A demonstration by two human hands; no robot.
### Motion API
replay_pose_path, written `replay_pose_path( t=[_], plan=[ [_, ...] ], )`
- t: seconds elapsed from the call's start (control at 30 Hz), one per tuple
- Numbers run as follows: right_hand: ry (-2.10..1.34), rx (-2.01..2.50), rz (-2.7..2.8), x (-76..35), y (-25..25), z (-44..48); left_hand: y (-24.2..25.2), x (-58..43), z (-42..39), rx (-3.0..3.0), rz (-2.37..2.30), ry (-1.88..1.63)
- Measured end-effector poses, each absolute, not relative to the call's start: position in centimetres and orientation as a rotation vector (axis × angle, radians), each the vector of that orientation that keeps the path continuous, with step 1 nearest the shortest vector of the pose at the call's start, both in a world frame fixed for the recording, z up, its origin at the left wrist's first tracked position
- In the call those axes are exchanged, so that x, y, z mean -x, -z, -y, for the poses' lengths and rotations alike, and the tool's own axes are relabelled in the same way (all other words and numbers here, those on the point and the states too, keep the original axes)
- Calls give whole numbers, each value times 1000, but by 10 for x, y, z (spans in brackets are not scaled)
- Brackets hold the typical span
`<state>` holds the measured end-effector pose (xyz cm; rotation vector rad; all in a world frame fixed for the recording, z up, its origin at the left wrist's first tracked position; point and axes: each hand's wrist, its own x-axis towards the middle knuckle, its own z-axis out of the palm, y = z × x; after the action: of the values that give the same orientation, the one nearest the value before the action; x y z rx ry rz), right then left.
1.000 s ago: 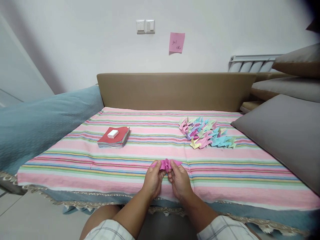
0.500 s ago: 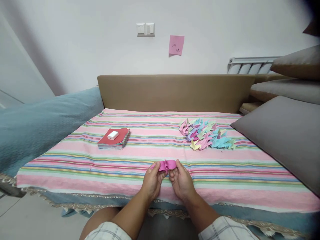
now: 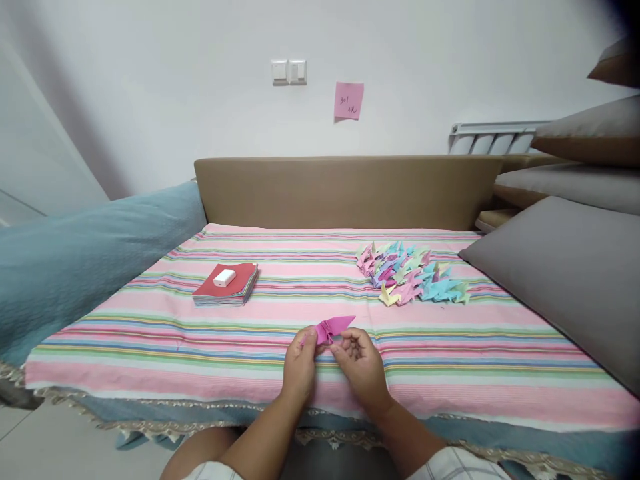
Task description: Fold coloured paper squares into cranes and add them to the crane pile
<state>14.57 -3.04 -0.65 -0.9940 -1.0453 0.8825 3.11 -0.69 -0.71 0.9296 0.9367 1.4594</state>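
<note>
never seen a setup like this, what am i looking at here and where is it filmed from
There's no robot here: just a person's two bare hands, seen by a camera worn on their head, looking forward and down. A striped cloth covers the surface. On it, to the left, lies a stack of paper, red on top, with a small white box on it. To the right is a cluster of folded paper birds in mixed colours. The left hand pinches a folded pink paper. The right hand has its fingertips close by that paper; whether they grip it is hard to tell.
</note>
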Motion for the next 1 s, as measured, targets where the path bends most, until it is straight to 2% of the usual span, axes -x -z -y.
replay_pose_path(
  t=[0.27, 0.57, 0.8, 1.0],
  plan=[
    [-608, 1099, 1213, -154, 0, 23, 9, -28, 7, -1153, -980, -1409],
    [-687, 1142, 936, -201, -26, 1, 20, -24, -2, -1029, -1002, -1374],
    [-363, 1303, 1091, -314, -74, -32, 22, -20, -5, -1062, -1037, -1322],
    [-7, 1754, 904, -447, -85, -53, 23, -21, -7, -1123, -1094, -1262]
  ],
)
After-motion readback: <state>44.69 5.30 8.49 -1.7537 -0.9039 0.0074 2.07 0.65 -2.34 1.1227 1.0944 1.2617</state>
